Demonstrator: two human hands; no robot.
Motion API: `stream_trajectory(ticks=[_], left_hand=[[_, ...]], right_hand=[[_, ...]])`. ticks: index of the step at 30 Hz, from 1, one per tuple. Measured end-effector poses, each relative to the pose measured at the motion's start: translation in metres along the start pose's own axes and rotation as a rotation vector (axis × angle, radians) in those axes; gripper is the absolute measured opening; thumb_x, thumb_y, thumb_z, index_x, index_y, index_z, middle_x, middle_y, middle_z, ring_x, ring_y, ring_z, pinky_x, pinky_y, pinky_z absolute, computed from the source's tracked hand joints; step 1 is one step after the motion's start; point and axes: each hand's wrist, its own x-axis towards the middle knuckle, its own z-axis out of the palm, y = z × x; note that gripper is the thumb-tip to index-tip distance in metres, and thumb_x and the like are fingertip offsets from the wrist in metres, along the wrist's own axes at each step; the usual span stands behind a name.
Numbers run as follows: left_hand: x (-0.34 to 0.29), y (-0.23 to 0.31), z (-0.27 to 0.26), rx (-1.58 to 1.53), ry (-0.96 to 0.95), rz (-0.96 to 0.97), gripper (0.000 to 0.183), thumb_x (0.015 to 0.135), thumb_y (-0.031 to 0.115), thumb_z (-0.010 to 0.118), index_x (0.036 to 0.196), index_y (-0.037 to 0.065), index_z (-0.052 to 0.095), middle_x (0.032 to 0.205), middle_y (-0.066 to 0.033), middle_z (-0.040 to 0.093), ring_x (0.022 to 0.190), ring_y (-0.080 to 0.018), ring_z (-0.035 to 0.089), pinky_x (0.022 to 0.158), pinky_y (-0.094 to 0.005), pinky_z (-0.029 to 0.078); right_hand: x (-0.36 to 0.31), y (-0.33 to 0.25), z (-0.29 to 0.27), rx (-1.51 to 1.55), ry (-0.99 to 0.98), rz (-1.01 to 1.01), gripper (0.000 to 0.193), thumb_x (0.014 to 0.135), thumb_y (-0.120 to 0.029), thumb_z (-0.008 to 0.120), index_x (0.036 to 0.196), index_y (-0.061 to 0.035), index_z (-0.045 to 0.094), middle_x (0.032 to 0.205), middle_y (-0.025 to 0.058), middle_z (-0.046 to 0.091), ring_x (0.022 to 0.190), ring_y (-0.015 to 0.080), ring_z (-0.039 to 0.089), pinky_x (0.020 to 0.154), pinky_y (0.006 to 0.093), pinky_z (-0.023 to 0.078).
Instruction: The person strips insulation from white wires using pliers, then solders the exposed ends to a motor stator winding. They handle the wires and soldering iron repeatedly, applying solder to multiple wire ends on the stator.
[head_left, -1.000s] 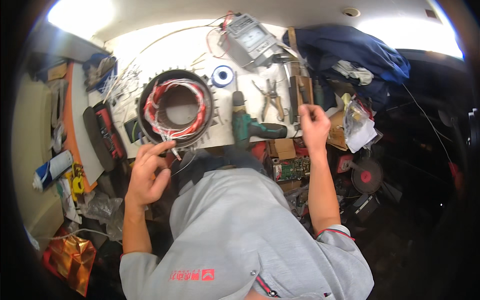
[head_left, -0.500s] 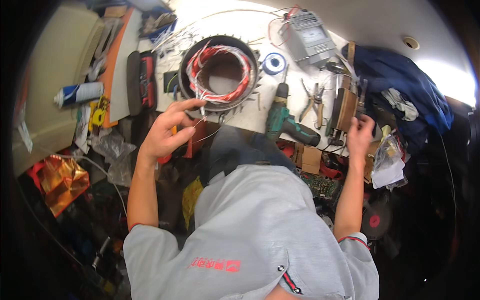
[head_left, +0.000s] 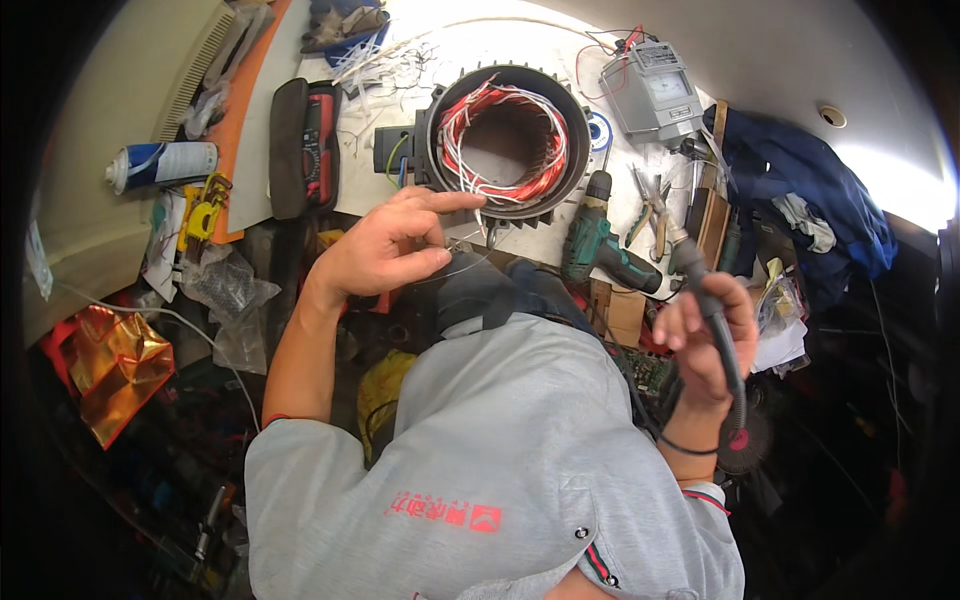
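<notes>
A motor stator [head_left: 434,165] in a dark finned housing lies on the bench, with red and white windings [head_left: 545,180] inside. My left hand [head_left: 385,245] is at its near left edge. Its index finger stretches to the white lead ends, while the thumb and curled fingers close around a thin silvery wire [head_left: 465,268] that curves below the stator. My right hand [head_left: 712,340], at the right, is wrapped around a black-handled soldering iron [head_left: 712,300], tilted with its front toward the pliers. Its cable loops down past my wrist.
A green cordless drill [head_left: 590,240], pliers [head_left: 655,215], a solder spool [head_left: 599,130] and a grey meter [head_left: 655,95] stand right of the stator. Left lie a red multimeter in a case [head_left: 318,150] and a spray can [head_left: 165,165]. Dark blue cloth [head_left: 810,180] is at far right.
My right hand has lifted the soldering iron from the bench's right side and drawn it toward me. My left hand stays by the lead ends; the whole view has shifted slightly.
</notes>
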Motion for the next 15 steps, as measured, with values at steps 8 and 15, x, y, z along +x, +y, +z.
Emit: stream_trajectory(ticks=[8,15], left_hand=[[-0.002,-0.003,0.000,0.067,0.025,0.041,0.015,0.079,0.007,0.069,0.071,0.006,0.057,0.138,-0.0123,0.061,0.106,-0.0256,0.058,0.096,-0.0385,0.042],[0.000,-0.007,-0.002,0.104,0.028,0.080,0.018,0.078,0.008,0.069,0.069,0.006,0.054,0.134,-0.0119,0.064,0.100,-0.0256,0.060,0.093,-0.0379,0.044]], right_hand=[[-0.008,0.049,0.035,-0.389,0.151,-0.055,0.039,0.092,-0.022,0.073,0.112,0.0104,0.066,0.082,0.0129,0.069,0.068,0.0158,0.064,0.061,0.0267,0.051],[-0.009,0.072,0.033,-0.285,0.113,-0.030,0.025,0.091,-0.012,0.071,0.106,0.0084,0.069,0.084,0.0123,0.067,0.073,0.0161,0.063,0.066,0.0278,0.052]])
